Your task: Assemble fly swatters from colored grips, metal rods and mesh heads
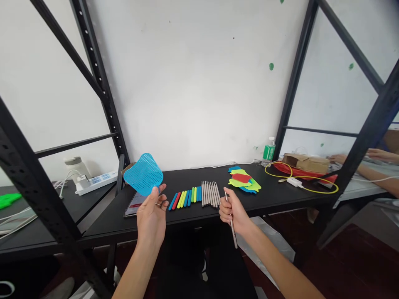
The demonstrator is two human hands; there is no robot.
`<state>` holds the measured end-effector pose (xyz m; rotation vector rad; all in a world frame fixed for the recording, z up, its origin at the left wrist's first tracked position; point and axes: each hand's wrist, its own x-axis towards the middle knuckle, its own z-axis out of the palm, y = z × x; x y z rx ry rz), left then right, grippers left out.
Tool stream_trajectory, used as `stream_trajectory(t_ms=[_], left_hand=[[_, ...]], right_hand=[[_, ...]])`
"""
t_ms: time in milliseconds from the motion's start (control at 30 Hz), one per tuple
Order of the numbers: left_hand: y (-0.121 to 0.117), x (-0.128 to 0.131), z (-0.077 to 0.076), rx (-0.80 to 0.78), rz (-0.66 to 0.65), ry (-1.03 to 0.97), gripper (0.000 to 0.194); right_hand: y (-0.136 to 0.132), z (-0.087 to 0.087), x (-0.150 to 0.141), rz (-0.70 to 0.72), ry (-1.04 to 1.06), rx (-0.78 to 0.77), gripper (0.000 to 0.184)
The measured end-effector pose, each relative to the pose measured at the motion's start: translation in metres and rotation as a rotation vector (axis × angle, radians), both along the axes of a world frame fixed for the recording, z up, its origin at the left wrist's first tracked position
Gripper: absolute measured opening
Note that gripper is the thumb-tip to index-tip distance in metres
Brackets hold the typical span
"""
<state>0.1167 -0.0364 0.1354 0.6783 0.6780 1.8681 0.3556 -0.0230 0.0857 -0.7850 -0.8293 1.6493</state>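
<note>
My left hand [151, 214] pinches a blue fly swatter head [143, 174], a perforated flat piece, by its lower edge and holds it up above the desk. In my right hand [233, 211] is a slim metal rod [233, 234], gripped in a closed fist with its lower end pointing down past the desk's front edge. Between my hands lies a row of coloured handles [186, 198] in blue, red and yellow-green. Beside them several metal rods [210, 193] are lined up. Further right is a loose pile of swatter heads [245, 180] in yellow, red and blue.
Under the blue head lies a flat printed item [134, 205]. A water bottle [268, 152], a yellow cable [322, 192] and a cardboard box [307, 162] are at the right. At left stand a power strip [98, 182] and black shelf posts [104, 95]. Another person's arm [377, 174] shows far right.
</note>
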Motion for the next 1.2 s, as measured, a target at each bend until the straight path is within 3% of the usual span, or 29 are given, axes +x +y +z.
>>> stream_trajectory(t_ms=[267,367,500,667,800,900,1067,1200], left_hand=[[0.003,0.007,-0.004,0.005,-0.045,-0.002,0.03],[0.003,0.007,-0.005,-0.001,-0.045,0.006,0.029],[0.003,0.009,-0.006,-0.006,-0.042,0.019,0.029],[0.004,0.013,-0.009,-0.002,-0.05,0.054,0.031],[0.006,0.015,-0.015,-0.01,-0.064,0.146,0.029],[0.009,0.016,-0.024,-0.013,-0.074,0.316,0.032],[0.014,0.024,-0.041,-0.061,-0.159,0.727,0.037],[0.011,0.038,-0.049,-0.068,-0.301,0.925,0.042]], right_hand=[[0.039,-0.008,0.035,-0.096,0.034,-0.056,0.049],[0.071,-0.008,0.043,-0.135,-0.097,-0.097,0.042],[0.108,-0.014,0.044,-0.337,-0.38,-0.143,0.029],[0.124,-0.026,0.039,-0.421,-0.521,-0.08,0.039],[0.112,-0.031,0.041,-0.448,-0.59,0.004,0.048],[0.084,-0.026,0.04,-0.43,-0.596,0.123,0.046],[0.016,-0.001,0.027,-0.116,-0.449,0.46,0.046],[-0.008,0.01,0.017,0.101,-0.482,0.511,0.044]])
